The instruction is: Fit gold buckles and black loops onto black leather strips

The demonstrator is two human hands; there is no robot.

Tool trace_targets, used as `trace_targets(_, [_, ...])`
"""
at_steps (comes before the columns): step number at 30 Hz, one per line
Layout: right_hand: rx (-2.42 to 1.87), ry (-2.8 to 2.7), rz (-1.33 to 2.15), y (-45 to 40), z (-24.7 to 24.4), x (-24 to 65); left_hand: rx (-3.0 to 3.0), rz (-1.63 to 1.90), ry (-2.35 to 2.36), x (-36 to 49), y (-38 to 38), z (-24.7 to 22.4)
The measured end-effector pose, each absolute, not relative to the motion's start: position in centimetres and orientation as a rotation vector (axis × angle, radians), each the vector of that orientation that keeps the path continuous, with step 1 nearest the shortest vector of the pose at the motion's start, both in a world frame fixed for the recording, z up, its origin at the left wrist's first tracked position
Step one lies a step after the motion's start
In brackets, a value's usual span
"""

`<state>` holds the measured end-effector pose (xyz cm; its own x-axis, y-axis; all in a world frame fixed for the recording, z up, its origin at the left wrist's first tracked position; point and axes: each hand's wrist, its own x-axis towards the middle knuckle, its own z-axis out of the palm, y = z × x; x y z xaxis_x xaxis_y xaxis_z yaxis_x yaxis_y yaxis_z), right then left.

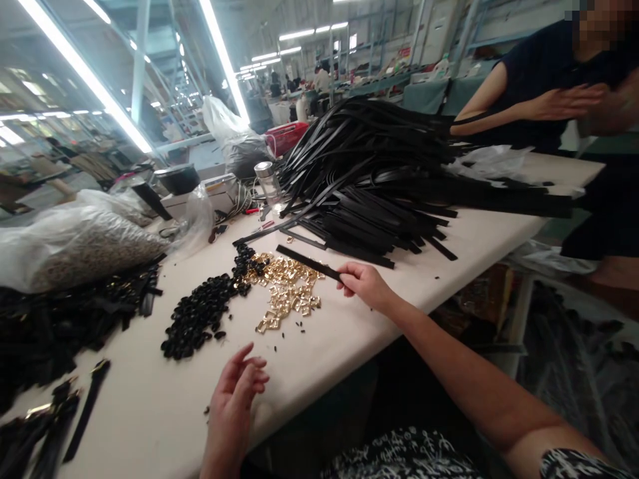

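Note:
My right hand (360,285) pinches one end of a short black strap (307,261), whose free end points left over a pile of gold buckles (289,283). Lower down, near the table's front edge, my left hand (239,386) hangs with fingers loosely curled and apart, nothing in them. Between it and the buckles lies a heap of small black pieces (194,316), perhaps strap loops. Cut black straps (369,223) lie in a stack behind my right hand, with a large mound of long black strips (369,140) at the back.
On the left, straps with gold fittings (90,406) lie beside a dark pile of more straps (60,326) and a clear plastic bag of small parts (94,233). A glass jar (268,183) stands at the back. Across the table's right side, a co-worker (539,93) stands, hands raised.

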<state>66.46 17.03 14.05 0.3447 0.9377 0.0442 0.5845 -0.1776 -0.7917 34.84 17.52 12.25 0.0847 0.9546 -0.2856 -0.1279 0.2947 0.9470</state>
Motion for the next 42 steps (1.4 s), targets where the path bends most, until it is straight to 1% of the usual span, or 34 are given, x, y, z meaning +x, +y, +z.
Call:
trace_targets(2, [-1.56,-1.253,0.975,14.9,14.1,63.4,0.884,1.015,1.112,35.7,17.7,12.9])
trace_targets(4, [-1.361,-1.133,1.253,13.1,14.0,61.0,0.848,1.055,1.068,36.0,18.1,13.4])
trace_targets(7, [-1.331,-1.07,1.458,11.6,13.4,58.9,0.856,1.111,1.057,35.5,18.6,13.8])
trace_targets(11, [-1.335,-1.081,1.602,11.0,12.7,58.0,0.881,1.084,1.105,34.2,18.3,13.9])
trace_targets(13, [-1.356,-1.212,1.592,10.7,12.9,57.7,0.872,1.06,1.13,33.7,17.9,13.8])
trace_targets(14, [-1.378,-1.325,1.529,10.5,13.2,57.5,0.867,1.046,1.141,33.6,17.8,13.7])
trace_targets(18, [-1.425,-1.712,1.126,10.4,14.2,56.1,0.843,1.005,1.156,33.5,16.9,13.5])
trace_targets(19, [-1.424,-1.733,1.101,10.4,14.3,55.7,0.836,0.999,1.151,33.6,16.7,13.5])
trace_targets(21, [-1.389,-1.72,1.215,10.7,14.4,54.9,0.834,0.991,1.138,34.0,16.2,13.7])
trace_targets(24, [-1.224,-1.613,1.527,11.0,14.1,54.2,0.868,1.003,1.097,34.7,15.8,14.1])
trace_targets(26, [-1.162,-1.457,1.615,10.9,13.8,53.9,0.906,1.034,1.058,35.1,15.6,14.3])
trace_targets(29, [-1.174,-1.079,1.557,10.7,13.4,53.8,0.949,0.996,0.988,35.3,15.2,14.2])
trace_targets(32, [-1.128,-0.735,1.416,10.7,12.8,54.1,0.978,0.797,0.942,35.4,14.3,13.7])
trace_targets(34, [-1.116,-0.618,1.35,10.8,12.4,54.4,1.001,0.676,0.936,35.5,13.6,13.4])
trace_targets(36, [-1.123,-0.596,1.33,10.6,12.2,54.8,1.003,0.628,0.944,35.6,13.2,13.2])
trace_targets(38, [-1.147,-0.755,1.41,9.9,12.6,55.2,0.968,0.64,0.962,35.8,13.2,13.3])
trace_targets(40, [-1.162,-1.114,1.443,8.7,13.7,55.6,0.929,0.64,0.982,35.7,13.5,13.6])
trace_targets(41, [-1.148,-1.321,1.362,8.1,14.5,55.8,0.917,0.629,0.987,35.6,13.7,13.7])
trace_targets(42, [-1.123,-1.502,1.198,7.6,15.3,55.9,0.908,0.61,0.988,35.5,13.8,13.8])
